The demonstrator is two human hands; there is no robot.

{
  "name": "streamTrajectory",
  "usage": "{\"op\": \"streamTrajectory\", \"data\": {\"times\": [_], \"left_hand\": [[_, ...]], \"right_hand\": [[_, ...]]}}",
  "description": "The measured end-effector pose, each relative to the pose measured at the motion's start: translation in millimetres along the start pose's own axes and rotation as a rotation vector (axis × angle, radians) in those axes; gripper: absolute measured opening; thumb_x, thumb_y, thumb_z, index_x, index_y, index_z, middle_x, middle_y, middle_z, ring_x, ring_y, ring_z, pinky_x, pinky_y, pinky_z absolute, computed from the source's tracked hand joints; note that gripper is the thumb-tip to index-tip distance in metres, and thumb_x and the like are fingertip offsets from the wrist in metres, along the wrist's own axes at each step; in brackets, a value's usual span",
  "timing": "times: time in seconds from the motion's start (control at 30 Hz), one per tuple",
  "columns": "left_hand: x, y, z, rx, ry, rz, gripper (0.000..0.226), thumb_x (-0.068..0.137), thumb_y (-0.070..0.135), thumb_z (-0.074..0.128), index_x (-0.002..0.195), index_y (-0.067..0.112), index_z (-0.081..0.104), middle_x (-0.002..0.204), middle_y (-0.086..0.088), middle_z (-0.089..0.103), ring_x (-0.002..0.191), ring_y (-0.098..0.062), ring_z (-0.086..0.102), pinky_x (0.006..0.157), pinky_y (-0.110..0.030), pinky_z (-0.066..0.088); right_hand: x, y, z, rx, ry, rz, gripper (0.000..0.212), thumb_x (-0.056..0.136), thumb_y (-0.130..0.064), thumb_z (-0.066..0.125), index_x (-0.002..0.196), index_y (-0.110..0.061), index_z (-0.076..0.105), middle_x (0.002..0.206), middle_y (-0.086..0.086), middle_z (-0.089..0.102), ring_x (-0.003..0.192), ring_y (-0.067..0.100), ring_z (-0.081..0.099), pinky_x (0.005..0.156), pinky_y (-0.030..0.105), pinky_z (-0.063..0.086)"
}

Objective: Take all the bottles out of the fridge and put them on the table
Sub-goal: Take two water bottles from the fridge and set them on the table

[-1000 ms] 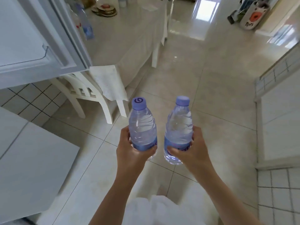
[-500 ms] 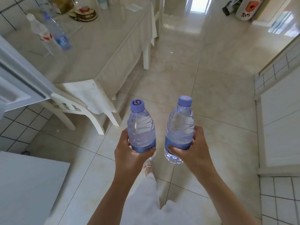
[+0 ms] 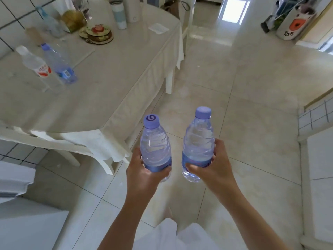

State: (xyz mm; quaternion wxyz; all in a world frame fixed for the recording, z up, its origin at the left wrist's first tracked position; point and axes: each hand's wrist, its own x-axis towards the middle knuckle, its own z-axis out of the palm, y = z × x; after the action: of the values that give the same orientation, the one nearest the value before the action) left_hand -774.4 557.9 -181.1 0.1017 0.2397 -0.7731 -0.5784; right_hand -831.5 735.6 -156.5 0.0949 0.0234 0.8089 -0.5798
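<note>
Left hand [image 3: 144, 175]: fingers and thumb curled round the lower body of a clear plastic water bottle with a purple cap and blue label band [image 3: 155, 150], held upright. Right hand [image 3: 214, 170]: likewise wrapped round the lower body of a second clear plastic bottle with a plain purple cap [image 3: 197, 147], upright, thumb across the label. The two bottles are side by side, apart, over the glossy beige tiled floor [image 3: 252, 105], just off the near corner of the worktop.

Worktop [image 3: 108, 78]: cream cloth-covered table to the left. On it, near the tiled wall, stand a clear bottle with a white cap and red label [image 3: 35, 64] and, just beside it, a clear bottle with a purple cap and blue label [image 3: 59, 64]. Further back: a stack of patterned round plates [image 3: 98, 34] and a tall pale-blue tumbler [image 3: 119, 14].

Lower left: a white appliance panel [image 3: 16, 177], its nature not determinable. Far right: a white toy bin with an orange face [image 3: 293, 24].
</note>
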Motion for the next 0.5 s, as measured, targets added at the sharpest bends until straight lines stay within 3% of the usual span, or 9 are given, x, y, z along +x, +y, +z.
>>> {"op": "streamTrajectory", "data": {"times": [0.13,0.3,0.5], "left_hand": [[39,9,8,-0.006,0.032,-0.021,0.081,0.045,0.031,0.089,0.118,0.030,0.055,0.098,0.023,0.067,0.088,-0.002,0.065,0.076,-0.028,0.056],[100,19,28,-0.014,0.121,-0.075,0.072,0.044,0.034,0.088,0.107,0.038,0.055,0.093,0.019,0.067,0.085,-0.009,0.066,0.077,-0.041,0.058],[183,39,55,0.000,0.290,-0.130,0.066,0.040,0.042,0.085,0.096,0.047,0.051,0.088,0.026,0.065,0.080,-0.004,0.064,0.073,-0.034,0.058]], "right_hand": [[46,-14,5,-0.011,-0.025,-0.016,0.075,0.044,-0.019,0.084,0.104,-0.038,0.044,0.098,-0.012,0.062,0.090,0.011,0.065,0.077,0.033,0.055],[127,-29,10,-0.033,-0.092,-0.029,0.077,0.052,-0.004,0.088,0.110,-0.029,0.044,0.095,-0.016,0.059,0.088,0.006,0.062,0.072,0.023,0.051],[235,-58,22,-0.068,-0.228,-0.075,0.075,0.042,-0.025,0.081,0.107,-0.030,0.045,0.097,-0.014,0.060,0.088,0.011,0.062,0.070,0.022,0.048]]}}
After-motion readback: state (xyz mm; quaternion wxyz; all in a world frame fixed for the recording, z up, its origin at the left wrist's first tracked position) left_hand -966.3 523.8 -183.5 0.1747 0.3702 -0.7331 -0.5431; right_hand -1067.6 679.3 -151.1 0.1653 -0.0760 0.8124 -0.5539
